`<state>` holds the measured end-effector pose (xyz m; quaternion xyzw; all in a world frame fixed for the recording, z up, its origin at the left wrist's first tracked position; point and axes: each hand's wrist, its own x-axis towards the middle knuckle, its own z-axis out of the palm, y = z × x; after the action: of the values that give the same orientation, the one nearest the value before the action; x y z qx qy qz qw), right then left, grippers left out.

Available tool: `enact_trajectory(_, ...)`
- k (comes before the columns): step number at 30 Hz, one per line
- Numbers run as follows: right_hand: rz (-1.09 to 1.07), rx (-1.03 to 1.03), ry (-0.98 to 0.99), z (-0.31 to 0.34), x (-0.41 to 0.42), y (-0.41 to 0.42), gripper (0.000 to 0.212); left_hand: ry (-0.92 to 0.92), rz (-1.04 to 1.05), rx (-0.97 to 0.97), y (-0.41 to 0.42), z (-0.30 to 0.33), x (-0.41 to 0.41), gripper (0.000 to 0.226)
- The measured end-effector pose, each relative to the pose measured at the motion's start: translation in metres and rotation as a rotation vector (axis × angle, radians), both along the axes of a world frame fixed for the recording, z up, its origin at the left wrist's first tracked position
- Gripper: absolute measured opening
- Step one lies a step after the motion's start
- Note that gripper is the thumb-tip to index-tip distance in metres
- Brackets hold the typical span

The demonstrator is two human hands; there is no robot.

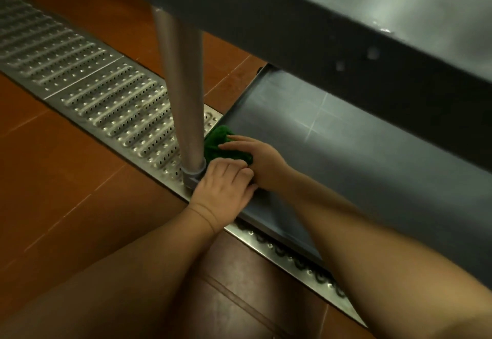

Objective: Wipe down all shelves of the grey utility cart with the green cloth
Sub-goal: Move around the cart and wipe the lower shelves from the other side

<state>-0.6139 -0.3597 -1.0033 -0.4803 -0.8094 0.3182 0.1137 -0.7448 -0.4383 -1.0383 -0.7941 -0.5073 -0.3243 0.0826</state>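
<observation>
The grey utility cart's bottom shelf [346,152] lies low over the floor, with an upper shelf [332,32] overhanging it. A bunched green cloth [217,142] sits in the bottom shelf's near left corner, against the metal corner post [181,93]. My right hand [258,164] presses flat on the cloth, fingers stretched toward the post. My left hand [222,192] rests on the shelf's corner rim at the post's base, fingers curled and touching the right hand and the cloth's edge. Part of the cloth is hidden under both hands.
A perforated steel drain grate [87,83] runs diagonally across the red-brown tiled floor [66,178] and passes under the cart's corner. The upper shelf's dark side wall [266,11] hangs close above the hands.
</observation>
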Motion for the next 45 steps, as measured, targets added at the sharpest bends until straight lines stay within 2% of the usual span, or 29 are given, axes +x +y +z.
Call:
enact_trajectory(2, 0.018, 0.04, -0.009, -0.001, 0.001, 0.0, 0.057, -0.024, -0.005, -0.084, -0.016, 0.007, -0.008, 0.025)
enact_trajectory(5, 0.084, 0.194, -0.105, -0.007, 0.0, -0.005, 0.071, 0.085, -0.082, -0.236, -0.045, 0.009, -0.032, 0.035)
enact_trajectory(9, 0.073, 0.107, -0.199, 0.002, -0.001, -0.011, 0.082, 0.295, -0.131, -0.414, -0.061, 0.012, -0.06, 0.06)
enact_trajectory(11, 0.097, 0.092, -0.183, 0.006, -0.001, -0.012, 0.079, 0.334, -0.107, -0.471, -0.063, 0.017, -0.059, 0.068)
enact_trajectory(14, 0.145, 0.045, -0.115, 0.006, -0.003, -0.021, 0.072, 0.381, -0.084, -0.476, -0.067, 0.019, -0.052, 0.066)
enact_trajectory(18, 0.066, 0.04, -0.089, 0.005, -0.001, -0.048, 0.064, 0.518, -0.013, -0.459, -0.074, 0.005, -0.05, 0.066)
enact_trajectory(20, 0.054, 0.071, -0.126, 0.004, 0.004, -0.056, 0.067, 0.569, 0.022, -0.49, -0.074, 0.0, -0.044, 0.077)
enact_trajectory(27, 0.092, 0.137, -0.22, 0.014, 0.036, -0.084, 0.074, 0.556, 0.105, -0.568, -0.079, -0.007, -0.033, 0.087)
enact_trajectory(34, 0.097, 0.12, -0.217, 0.012, 0.094, -0.118, 0.077, 0.552, 0.162, -0.676, -0.076, 0.003, -0.017, 0.095)
enact_trajectory(38, 0.064, 0.066, -0.26, 0.02, 0.145, -0.144, 0.08, 0.623, 0.261, -0.672, -0.081, 0.009, -0.005, 0.095)
enact_trajectory(41, 0.047, 0.06, -0.262, 0.022, 0.166, -0.158, 0.076, 0.513, 0.384, -0.631, -0.088, 0.015, 0.031, 0.086)
enact_trajectory(43, 0.04, 0.066, -0.259, 0.021, 0.169, -0.16, 0.071, 0.486, 0.255, -0.581, -0.088, 0.019, 0.065, 0.086)
enact_trajectory(45, 0.044, 0.071, -0.263, 0.02, 0.169, -0.16, 0.068, 0.459, 0.106, -0.613, -0.087, 0.022, 0.093, 0.095)
